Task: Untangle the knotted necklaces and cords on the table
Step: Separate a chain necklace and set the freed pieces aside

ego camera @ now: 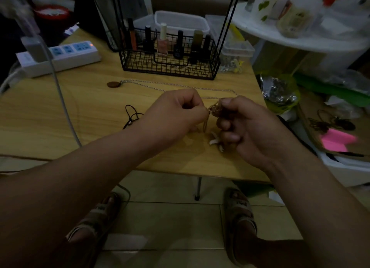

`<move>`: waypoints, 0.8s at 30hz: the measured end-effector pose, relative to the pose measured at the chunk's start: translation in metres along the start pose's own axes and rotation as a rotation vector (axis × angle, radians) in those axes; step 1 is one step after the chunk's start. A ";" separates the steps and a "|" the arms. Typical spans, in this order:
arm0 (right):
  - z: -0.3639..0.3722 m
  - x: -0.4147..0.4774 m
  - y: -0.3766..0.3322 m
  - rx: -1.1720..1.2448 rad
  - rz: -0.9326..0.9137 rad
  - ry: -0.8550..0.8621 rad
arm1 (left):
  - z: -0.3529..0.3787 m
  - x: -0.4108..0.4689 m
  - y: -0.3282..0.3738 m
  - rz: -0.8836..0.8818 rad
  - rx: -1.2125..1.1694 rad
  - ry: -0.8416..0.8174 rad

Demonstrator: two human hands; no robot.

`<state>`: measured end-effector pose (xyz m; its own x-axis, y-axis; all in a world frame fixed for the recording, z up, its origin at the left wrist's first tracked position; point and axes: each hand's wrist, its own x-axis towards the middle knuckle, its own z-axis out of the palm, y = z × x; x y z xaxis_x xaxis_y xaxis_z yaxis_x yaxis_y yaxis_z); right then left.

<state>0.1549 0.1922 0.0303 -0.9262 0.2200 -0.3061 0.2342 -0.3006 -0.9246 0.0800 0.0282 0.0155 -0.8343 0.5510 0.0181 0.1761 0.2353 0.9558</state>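
A tan knotted cord (213, 109) hangs between my two hands above the wooden table (60, 131). My left hand (176, 113) pinches a strand of it at the fingertips. My right hand (246, 127) grips the knotted bundle, and white shell-like pieces (215, 140) dangle below its fingers. A silver chain (180, 85) with a round brown pendant (113, 84) lies stretched out on the table behind my hands. A black cord (133, 113) lies looped to the left of my left wrist.
A black wire basket (170, 67) of nail polish bottles stands at the back of the table. A white power strip (60, 55) sits at the back left, its cable (60, 91) running down the table. Clutter and a pink paper (338, 141) lie on the right.
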 end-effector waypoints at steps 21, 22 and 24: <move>-0.012 -0.003 -0.019 0.117 -0.151 -0.188 | 0.002 -0.001 -0.002 -0.146 -0.046 -0.114; -0.012 -0.003 -0.019 0.070 -0.147 -0.194 | 0.002 -0.001 -0.002 -0.123 -0.056 -0.126; -0.011 -0.003 -0.018 -0.032 -0.128 -0.209 | 0.000 -0.002 -0.001 -0.047 -0.082 -0.174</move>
<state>0.1570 0.2075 0.0451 -0.9892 0.0566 -0.1351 0.1168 -0.2519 -0.9607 0.0813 0.0274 0.0149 -0.7368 0.6723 -0.0717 0.0896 0.2022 0.9752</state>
